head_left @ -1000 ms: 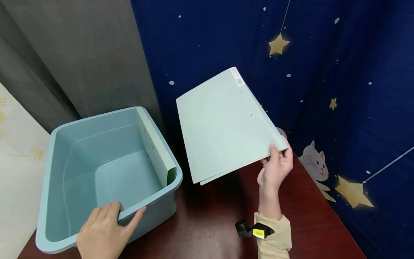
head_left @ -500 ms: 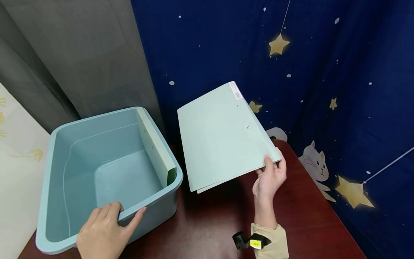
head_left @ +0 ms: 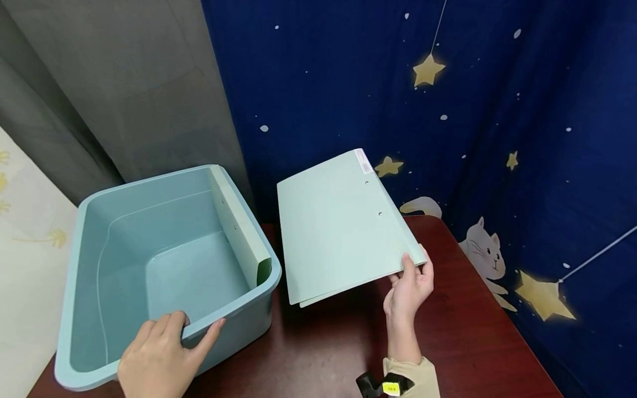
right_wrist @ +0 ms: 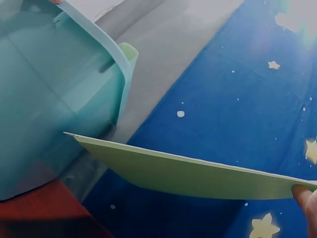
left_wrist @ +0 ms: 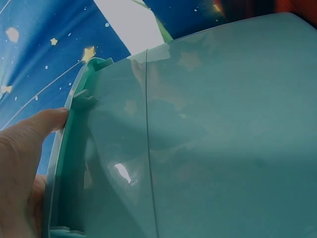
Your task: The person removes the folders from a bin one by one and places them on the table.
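My left hand [head_left: 159,354] grips the near rim of a blue plastic tub [head_left: 169,185], fingers over the inside and thumb along the outside. In the left wrist view the thumb lies on the rim above the tub's outer wall [left_wrist: 208,124]. Inside the tub a pale green file folder [head_left: 241,221] stands on edge against its right wall. My right hand [head_left: 410,287] pinches a second pale green folder [head_left: 343,226] by its near right corner, thumb on top. This folder is tilted over the table, right of the tub, with a white label [head_left: 364,161] at its far corner and two rivets.
The tub stands on a dark red wooden table [head_left: 463,331]. Behind hang a grey curtain [head_left: 129,83] and a navy curtain [head_left: 323,72] with stars and a cat. A pale cloth [head_left: 30,265] hangs at the left.
My right hand has lowered its folder toward the table and shifted slightly left and nearer me. My left hand and the tub have stayed put.
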Demonstrator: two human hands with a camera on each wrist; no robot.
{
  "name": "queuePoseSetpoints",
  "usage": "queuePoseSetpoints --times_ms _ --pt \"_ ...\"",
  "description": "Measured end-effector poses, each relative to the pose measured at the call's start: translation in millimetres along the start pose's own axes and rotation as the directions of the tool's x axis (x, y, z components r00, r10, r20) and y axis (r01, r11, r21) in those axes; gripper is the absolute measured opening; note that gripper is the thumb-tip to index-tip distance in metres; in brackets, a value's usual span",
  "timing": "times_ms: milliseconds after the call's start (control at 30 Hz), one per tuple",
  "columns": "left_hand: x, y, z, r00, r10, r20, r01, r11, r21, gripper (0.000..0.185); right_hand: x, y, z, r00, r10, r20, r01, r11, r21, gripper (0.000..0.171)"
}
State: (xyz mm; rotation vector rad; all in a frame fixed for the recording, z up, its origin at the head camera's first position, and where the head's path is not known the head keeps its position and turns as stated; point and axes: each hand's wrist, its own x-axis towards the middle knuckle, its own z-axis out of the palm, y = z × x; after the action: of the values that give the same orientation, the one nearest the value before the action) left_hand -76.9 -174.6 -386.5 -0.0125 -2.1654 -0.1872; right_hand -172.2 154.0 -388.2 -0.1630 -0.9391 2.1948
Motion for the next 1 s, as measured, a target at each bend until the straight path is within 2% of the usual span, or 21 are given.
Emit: queuePoseSetpoints --times_ms 267,467,800,1000 --pt "2.5 2.4 -1.4 1.0 0.001 -0.011 -0.001 1.0 -0.014 0.071 -4 12 -12 0.999 0.016 -0.029 -0.016 1.0 -0.012 0.035" --pt "0.3 0.8 -3.9 0.998 0.015 0.053 -0.016 1.0 0.012 0.07 -7 23 -16 0.997 0.043 -0.06 -0.045 0.998 -0.037 0.035" --pt "-0.4 0.4 -3.0 0.999 0.033 0.021 -0.033 0.999 0.019 0.066 -13 41 -20 0.996 0.041 -0.078 -0.049 0.994 -0.102 0.034" --pt "-0.2 0.3 -3.5 0.999 0.026 0.042 -0.027 1.0 0.016 0.067 -16 49 -23 0.996 0.032 -0.081 -0.043 0.99 -0.134 0.034"
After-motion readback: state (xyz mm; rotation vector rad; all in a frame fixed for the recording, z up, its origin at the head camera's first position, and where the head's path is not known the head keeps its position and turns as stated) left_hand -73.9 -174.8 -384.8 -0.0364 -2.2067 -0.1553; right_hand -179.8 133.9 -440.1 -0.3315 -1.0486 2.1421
